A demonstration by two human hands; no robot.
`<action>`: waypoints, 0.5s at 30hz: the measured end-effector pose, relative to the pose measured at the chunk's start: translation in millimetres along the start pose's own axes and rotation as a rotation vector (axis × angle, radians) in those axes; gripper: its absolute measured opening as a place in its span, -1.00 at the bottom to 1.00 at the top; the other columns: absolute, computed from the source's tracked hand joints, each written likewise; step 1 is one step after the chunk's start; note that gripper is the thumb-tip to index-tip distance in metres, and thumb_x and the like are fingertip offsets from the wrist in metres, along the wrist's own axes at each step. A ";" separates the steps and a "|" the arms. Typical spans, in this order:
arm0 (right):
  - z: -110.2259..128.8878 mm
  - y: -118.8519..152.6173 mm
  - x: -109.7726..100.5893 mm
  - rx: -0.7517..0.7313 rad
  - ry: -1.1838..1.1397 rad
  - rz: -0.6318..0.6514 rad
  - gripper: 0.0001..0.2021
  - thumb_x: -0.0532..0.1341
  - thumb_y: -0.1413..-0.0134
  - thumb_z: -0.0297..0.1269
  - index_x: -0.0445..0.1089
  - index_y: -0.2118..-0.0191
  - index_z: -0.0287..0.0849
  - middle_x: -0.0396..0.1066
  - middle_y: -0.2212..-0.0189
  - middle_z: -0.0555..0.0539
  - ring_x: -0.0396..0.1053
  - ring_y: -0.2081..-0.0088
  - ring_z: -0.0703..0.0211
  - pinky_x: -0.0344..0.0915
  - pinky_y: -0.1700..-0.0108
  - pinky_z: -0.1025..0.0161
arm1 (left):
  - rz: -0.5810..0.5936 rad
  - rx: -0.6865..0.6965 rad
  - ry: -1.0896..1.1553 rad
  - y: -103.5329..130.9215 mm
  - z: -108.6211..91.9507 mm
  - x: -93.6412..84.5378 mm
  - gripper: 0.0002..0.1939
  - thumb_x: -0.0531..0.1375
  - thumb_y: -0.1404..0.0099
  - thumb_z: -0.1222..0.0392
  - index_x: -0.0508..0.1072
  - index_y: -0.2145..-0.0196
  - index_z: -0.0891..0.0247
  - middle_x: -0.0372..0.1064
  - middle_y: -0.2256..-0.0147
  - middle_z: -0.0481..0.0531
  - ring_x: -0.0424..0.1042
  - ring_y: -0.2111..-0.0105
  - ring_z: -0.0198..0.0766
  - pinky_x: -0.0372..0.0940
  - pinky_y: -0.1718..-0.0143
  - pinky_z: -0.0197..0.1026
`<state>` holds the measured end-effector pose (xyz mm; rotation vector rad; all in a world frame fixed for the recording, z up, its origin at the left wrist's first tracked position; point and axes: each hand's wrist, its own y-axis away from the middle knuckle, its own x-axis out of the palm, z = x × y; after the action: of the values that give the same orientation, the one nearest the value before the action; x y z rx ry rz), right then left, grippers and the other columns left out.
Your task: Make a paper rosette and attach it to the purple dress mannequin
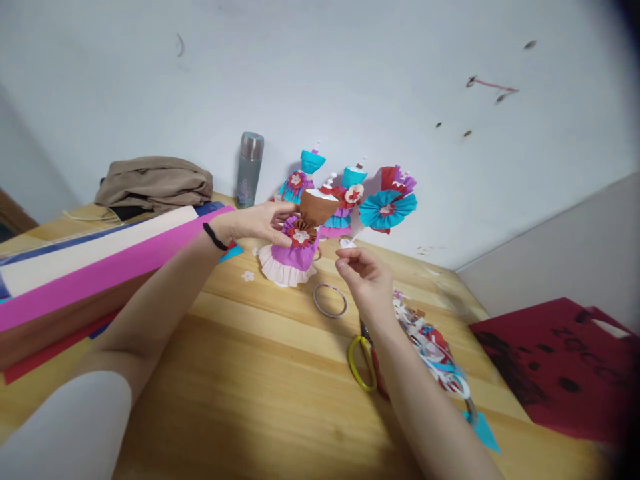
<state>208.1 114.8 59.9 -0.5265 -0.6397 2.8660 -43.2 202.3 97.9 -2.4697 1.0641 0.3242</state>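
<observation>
A small crepe-paper dress figure (299,257) has a brown top, a purple skirt with a pale pink ruffle, and a flower at the waist. It leans slightly on the table. My left hand (267,223) grips its left side at the waist, thumb in front. To the right, my right hand (367,277) is closed in a pinch; what lies between the fingertips, if anything, is too small to make out. Just beyond those fingertips is a white stick base under a blue paper fan flower (387,209). Two similar dress figures with blue tops (313,162) (354,177) stand behind.
Yellow-handled scissors (363,363) and a ring (331,301) lie on the wooden table (260,393). Paper scraps (435,350) are heaped right, near a red bag (560,367). Coloured paper sheets (115,253), a brown cloth (155,181) and a flask (249,170) sit left.
</observation>
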 end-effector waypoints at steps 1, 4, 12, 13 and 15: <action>0.6 2.8 -0.6 -0.007 0.018 0.018 -0.80 0.30 0.09 -0.18 0.49 0.31 -0.14 0.46 0.45 -0.03 0.40 0.37 0.14 0.34 0.17 0.10 | -0.016 0.001 -0.033 -0.6 0.2 1.7 -0.38 0.44 -0.01 0.10 0.45 -0.03 0.27 0.44 -0.05 0.19 0.41 -0.09 -0.04 0.30 -0.11 -0.03; 0.1 10.0 -6.9 -0.012 0.073 0.036 -0.79 0.30 0.09 -0.19 0.50 0.29 -0.14 0.50 0.41 -0.05 0.44 0.34 0.12 0.36 0.14 0.08 | -0.095 -0.009 -0.190 -3.4 1.4 7.1 -0.43 0.43 -0.03 0.07 0.46 0.02 0.31 0.47 0.01 0.19 0.44 -0.01 -0.04 0.34 -0.03 -0.05; -12.5 23.8 -43.3 0.077 0.135 -0.023 -0.76 0.33 0.09 -0.15 0.51 0.29 -0.15 0.55 0.37 -0.09 0.47 0.32 0.07 0.39 0.18 0.07 | -0.192 -0.004 -0.120 -9.9 -3.0 24.8 -0.63 0.32 -0.16 0.08 0.51 0.14 0.39 0.52 0.19 0.11 0.47 0.20 -0.19 0.37 0.13 -0.14; -13.6 25.5 -47.9 0.095 0.149 -0.017 -0.76 0.33 0.09 -0.14 0.51 0.28 -0.16 0.55 0.37 -0.10 0.47 0.31 0.06 0.39 0.20 0.08 | -0.206 -0.009 -0.104 -10.5 -3.8 26.2 -0.63 0.33 -0.14 0.09 0.52 0.16 0.39 0.53 0.21 0.10 0.47 0.22 -0.19 0.37 0.15 -0.14; -16.6 27.8 -57.0 0.118 0.172 -0.012 -0.75 0.34 0.08 -0.13 0.51 0.28 -0.16 0.55 0.35 -0.12 0.48 0.29 0.04 0.38 0.24 0.09 | -0.250 -0.031 -0.097 -11.3 -5.5 28.5 -0.65 0.35 -0.11 0.12 0.53 0.19 0.41 0.53 0.25 0.08 0.47 0.24 -0.19 0.37 0.17 -0.16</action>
<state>264.9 83.3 50.9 -0.7371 -0.4410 2.7853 -15.4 188.6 95.4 -2.5495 0.7065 0.3794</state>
